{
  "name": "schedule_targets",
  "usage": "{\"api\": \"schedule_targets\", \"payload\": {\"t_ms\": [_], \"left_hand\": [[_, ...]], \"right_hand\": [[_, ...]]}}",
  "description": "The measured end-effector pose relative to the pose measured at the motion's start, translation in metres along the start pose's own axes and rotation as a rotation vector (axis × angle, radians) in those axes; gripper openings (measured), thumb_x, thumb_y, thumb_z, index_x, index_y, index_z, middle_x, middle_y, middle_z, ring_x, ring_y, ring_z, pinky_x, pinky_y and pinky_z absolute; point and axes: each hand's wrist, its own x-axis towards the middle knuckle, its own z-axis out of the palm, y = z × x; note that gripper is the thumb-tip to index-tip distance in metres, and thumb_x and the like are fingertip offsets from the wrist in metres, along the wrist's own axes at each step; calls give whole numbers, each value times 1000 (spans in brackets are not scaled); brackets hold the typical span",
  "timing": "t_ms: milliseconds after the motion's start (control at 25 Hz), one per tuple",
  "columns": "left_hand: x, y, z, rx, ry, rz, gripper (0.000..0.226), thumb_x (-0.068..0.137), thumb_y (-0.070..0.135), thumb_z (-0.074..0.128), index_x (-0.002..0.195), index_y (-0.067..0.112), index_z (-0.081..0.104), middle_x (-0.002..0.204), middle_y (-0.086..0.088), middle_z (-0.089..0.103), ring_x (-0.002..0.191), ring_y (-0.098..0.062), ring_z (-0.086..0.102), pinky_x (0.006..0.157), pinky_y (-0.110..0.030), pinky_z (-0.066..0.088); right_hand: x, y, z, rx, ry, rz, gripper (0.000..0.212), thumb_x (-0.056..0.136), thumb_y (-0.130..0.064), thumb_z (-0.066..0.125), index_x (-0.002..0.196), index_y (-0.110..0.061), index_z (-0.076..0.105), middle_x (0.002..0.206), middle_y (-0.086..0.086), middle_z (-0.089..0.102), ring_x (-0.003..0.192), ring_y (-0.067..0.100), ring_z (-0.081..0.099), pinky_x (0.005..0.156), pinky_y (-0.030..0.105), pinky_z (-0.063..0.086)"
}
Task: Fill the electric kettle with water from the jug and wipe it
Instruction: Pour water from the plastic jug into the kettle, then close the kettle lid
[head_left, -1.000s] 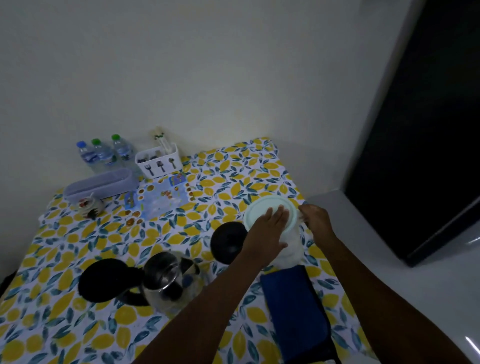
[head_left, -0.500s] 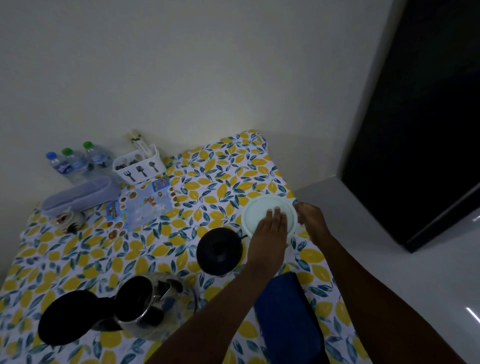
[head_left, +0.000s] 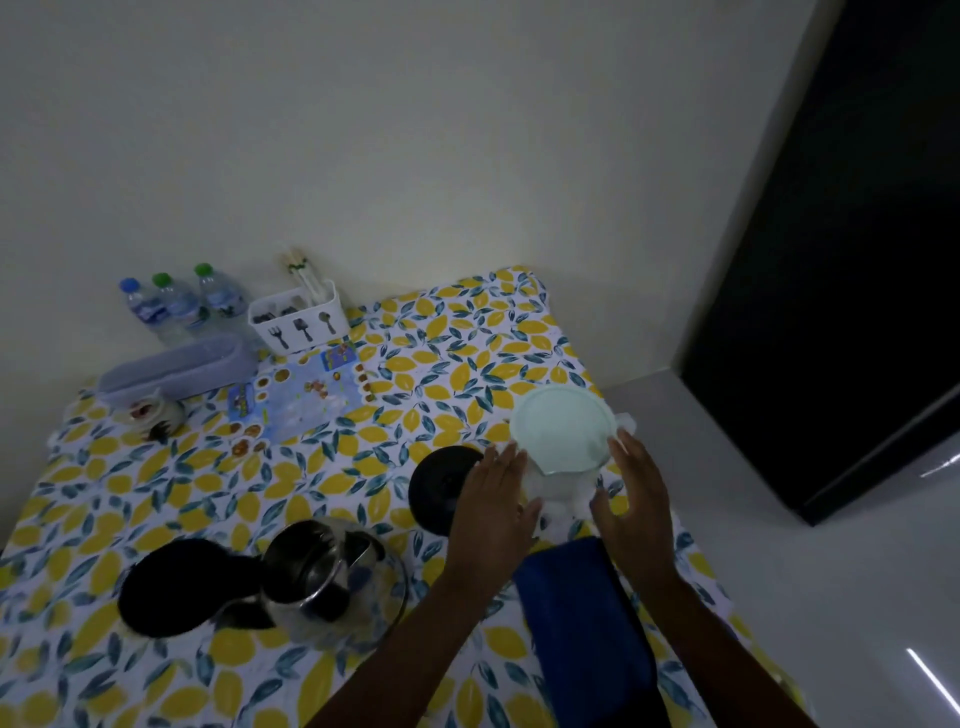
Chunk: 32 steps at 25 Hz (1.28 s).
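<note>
- The jug (head_left: 562, 457), clear with a pale green lid, stood near the right edge of the table (head_left: 467, 332), on the lemon-print cloth.
- The left hand (head_left: 493, 499) lay flat against the jug's left side, fingers stretched out and pointing away from the person.
- The right hand (head_left: 636, 493) faced it on the jug's right side, fingers likewise extended; the 2 palms flanked the jug, and whether they pressed it or only touched it could not be told.
- The electric kettle (head_left: 322, 571) stood well to the left of the jug with its lid open, its black base (head_left: 171, 592) just beside it on the left.
- A round black lid (head_left: 441, 486) lay between kettle and jug, just left of the left hand.
- A folded blue cloth (head_left: 582, 623) lay in front of the jug, between the 2 forearms.
- 3 water bottles (head_left: 179, 306) and a white cutlery holder (head_left: 301, 325) stood by the wall.
</note>
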Motion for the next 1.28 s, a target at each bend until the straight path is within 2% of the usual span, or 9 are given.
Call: {"api": "schedule_targets", "payload": {"t_ms": [200, 400, 600, 720, 800, 880, 960, 1080, 1280], "left_hand": [[-75, -55, -46, -18, 91, -62, 47, 98, 36, 48, 141, 19, 44, 151, 0, 42, 144, -12, 18, 118, -36, 17], [-132, -111, -100, 69, 140, -154, 45, 100, 33, 43, 141, 17, 42, 152, -4, 41, 145, -23, 28, 119, -36, 9], [-178, -169, -151, 182, 352, -279, 45, 94, 24, 56, 137, 15, 47, 152, -11, 39, 146, -33, 24, 117, -55, 22], [-203, -193, -164, -47, 450, -476, 71, 90, 36, 58, 149, 14, 24, 159, -14, 23, 147, -31, 18, 116, -48, 23], [-209, -199, -167, -407, 404, -576, 83, 87, 45, 57, 151, 20, 12, 161, -7, 19, 147, -25, 22, 118, -44, 29], [-204, -201, -170, -520, 380, -502, 82, 87, 46, 60, 151, 29, 12, 159, 2, 24, 142, -15, 33, 109, -36, 42], [-186, -196, -173, -470, 328, -320, 76, 89, 41, 61, 149, 36, 16, 157, 12, 24, 138, 0, 30, 107, -20, 40], [-157, -180, -166, -267, 152, -70, 68, 93, 30, 59, 150, 24, 23, 158, 6, 20, 147, -12, 14, 117, -32, 24], [-136, -176, -144, 89, -187, 26, 57, 100, 42, 37, 149, 17, 25, 161, 2, 19, 150, -22, 6, 121, -40, 12]], "right_hand": [[-67, -60, 43, -92, -212, -135, 84, 83, -32, 71, 150, -19, 21, 158, 1, 25, 146, 14, 19, 114, 39, 30], [-106, -124, 108, -140, -512, -238, 103, 79, -68, 52, 150, -25, -9, 162, -3, -4, 148, 11, -9, 118, 42, 9], [-121, -170, 155, -187, -610, -260, 112, 78, -62, 62, 145, -27, -21, 157, -8, -18, 145, 11, -20, 120, 41, 0], [-124, -185, 167, -127, -622, -151, 116, 75, -50, 73, 149, -18, -10, 159, -3, -13, 148, 15, -9, 120, 38, 8], [-124, -189, 168, -60, -598, -61, 118, 73, -38, 80, 150, -18, -7, 160, -2, -9, 148, 16, 1, 118, 35, 20], [-121, -188, 167, -20, -595, -10, 119, 72, -36, 81, 150, -20, -6, 158, -7, -8, 147, 14, 6, 116, 32, 24], [-120, -186, 164, -6, -600, 0, 116, 72, -35, 81, 150, -18, -3, 156, -8, -7, 148, 15, 8, 117, 31, 21], [-119, -182, 160, -12, -610, -48, 112, 72, -34, 81, 151, -13, 4, 158, -1, -1, 148, 20, 9, 118, 35, 24], [-111, -182, 159, -37, -635, -73, 109, 74, -35, 79, 151, -13, 5, 161, 4, 5, 149, 20, 8, 117, 32, 21]]}}
